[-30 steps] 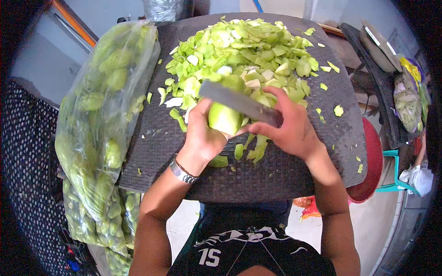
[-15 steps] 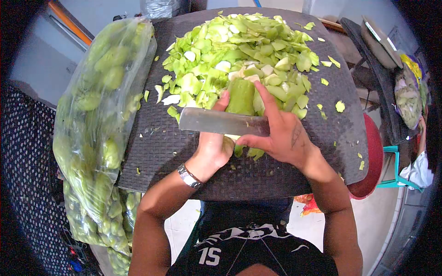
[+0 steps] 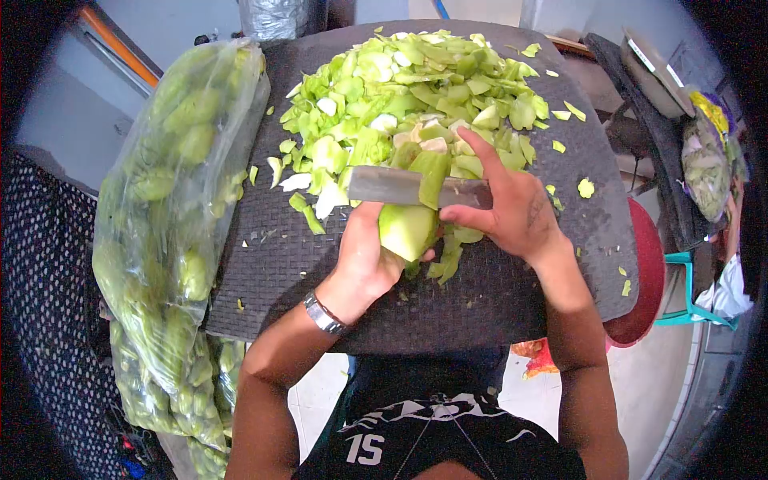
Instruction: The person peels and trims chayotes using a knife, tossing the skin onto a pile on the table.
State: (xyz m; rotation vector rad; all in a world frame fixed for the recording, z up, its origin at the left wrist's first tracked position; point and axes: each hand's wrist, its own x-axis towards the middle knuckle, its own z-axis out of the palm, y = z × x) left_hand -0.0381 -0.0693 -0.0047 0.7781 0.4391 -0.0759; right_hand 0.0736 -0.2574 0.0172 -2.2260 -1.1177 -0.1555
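My left hand (image 3: 366,258) is wrapped round a pale green, partly peeled vegetable (image 3: 406,230) over the near half of the dark woven table (image 3: 320,248). My right hand (image 3: 512,206) grips a wide knife (image 3: 384,185) at its right end, the blade lying crosswise just above the vegetable. A strip of green peel (image 3: 433,178) rests over the blade. Behind both hands spreads a large heap of green peelings (image 3: 424,80), with a few loose pieces around it.
A long clear bag of green vegetables (image 3: 172,200) lies along the table's left side, with more bags (image 3: 172,392) below. To the right are a red round container (image 3: 640,272), a teal stool (image 3: 690,296), a dark shelf (image 3: 648,144) and part of another person's arm (image 3: 733,224).
The knife has swung down over the vegetable and back up to its far side, with a peel strip now on the blade. The vegetable has turned, showing its pale peeled surface.
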